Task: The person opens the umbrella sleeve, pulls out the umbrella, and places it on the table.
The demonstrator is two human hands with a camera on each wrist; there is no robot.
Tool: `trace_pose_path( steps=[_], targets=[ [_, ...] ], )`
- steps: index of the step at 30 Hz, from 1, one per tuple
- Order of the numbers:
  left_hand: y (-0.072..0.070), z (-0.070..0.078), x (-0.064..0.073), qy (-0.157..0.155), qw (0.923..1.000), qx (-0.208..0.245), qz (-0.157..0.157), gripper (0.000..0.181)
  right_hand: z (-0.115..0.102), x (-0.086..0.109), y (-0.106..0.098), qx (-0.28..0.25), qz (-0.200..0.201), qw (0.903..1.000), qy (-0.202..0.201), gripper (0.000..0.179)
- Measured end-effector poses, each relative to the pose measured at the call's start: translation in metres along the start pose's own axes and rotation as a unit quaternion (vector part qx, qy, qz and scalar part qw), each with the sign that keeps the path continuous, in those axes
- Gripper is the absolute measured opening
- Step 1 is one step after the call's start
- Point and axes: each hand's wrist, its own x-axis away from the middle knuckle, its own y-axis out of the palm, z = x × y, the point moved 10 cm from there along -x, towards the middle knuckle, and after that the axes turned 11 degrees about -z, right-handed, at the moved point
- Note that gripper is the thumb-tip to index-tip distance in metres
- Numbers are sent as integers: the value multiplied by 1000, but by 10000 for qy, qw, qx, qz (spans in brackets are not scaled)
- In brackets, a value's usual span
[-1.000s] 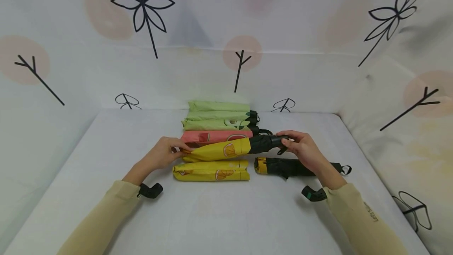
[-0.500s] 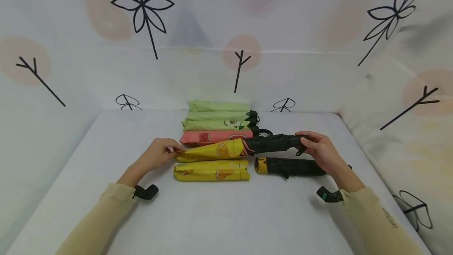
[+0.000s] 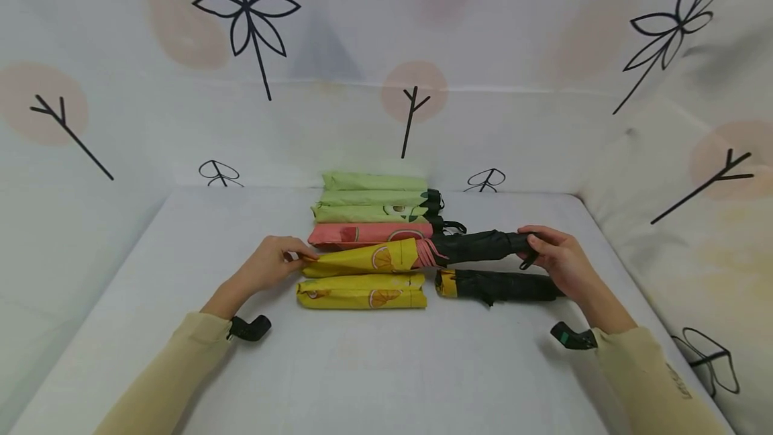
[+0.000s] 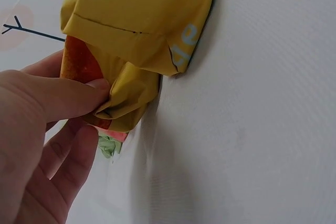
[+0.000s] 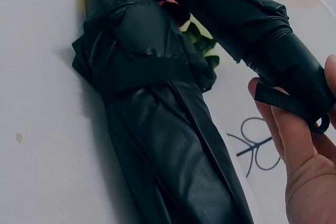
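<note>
I have the umbrella (image 3: 477, 248) running left to right: left hand (image 3: 274, 260) pinches its sleeve (image 3: 362, 260), right hand (image 3: 560, 257) holds its handle (image 5: 298, 67).

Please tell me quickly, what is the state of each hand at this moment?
Left hand: closed, pinching the end of the farther yellow cover.
Right hand: closed, holding the black umbrella by its outer end.

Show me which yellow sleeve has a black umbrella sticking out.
The yellow sleeve pinched by the left hand: a black umbrella juts from its right end. The nearer yellow sleeve has none jutting out.
</note>
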Motion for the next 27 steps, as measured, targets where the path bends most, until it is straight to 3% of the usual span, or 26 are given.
trace_pose_path(
  steps=[19,27],
  targets=[
    [0,-3,3,-39,10000,-32,-13,28,-10,20,-27,-827,-26,9955,-465,32],
    [-1,-3,4,-68,9999,90,-5,31,-8,27,-39,-1088,130,9931,-409,32]
  ],
)
